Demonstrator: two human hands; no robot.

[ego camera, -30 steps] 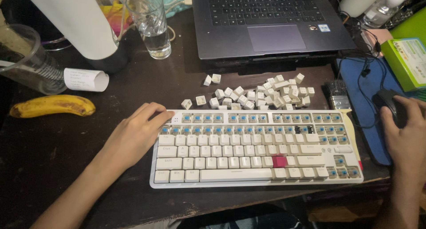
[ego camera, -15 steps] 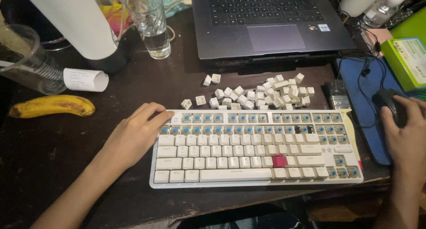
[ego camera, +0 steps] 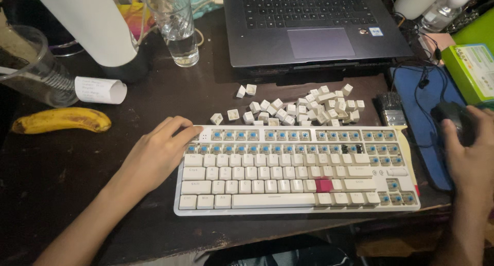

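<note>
Lying at the far left of the dark wooden desk (ego camera: 77, 163), a ripe yellow banana with brown spots (ego camera: 60, 119) sits below a clear plastic measuring cup (ego camera: 32, 65) and a small curled slip of white paper (ego camera: 100, 90). Behind the paper stands a tall white cylinder on a dark base (ego camera: 98, 29), and just right of it a clear drinking glass with a little water (ego camera: 176, 25). The left hand (ego camera: 157, 155) rests palm down with loosely curled fingers, holding nothing, its fingertips touching the upper left corner of the white mechanical keyboard (ego camera: 297, 169). That keyboard lies flat near the desk's front edge; its top two rows and right-hand clusters show bare blue switches, while the lower rows keep their white caps, with one red keycap (ego camera: 323, 185) among them. Just beyond its far edge lies a loose heap of removed white keycaps (ego camera: 303, 107), and behind that an open dark grey laptop (ego camera: 314, 26). Farther right, a small metal-wire tool (ego camera: 390, 109) lies beside a blue mouse pad (ego camera: 419, 111). The right hand (ego camera: 471, 155) is draped over a black computer mouse (ego camera: 453, 119) on the pad, fingers curved about it. A green box (ego camera: 476, 70) sits at the right edge.
</note>
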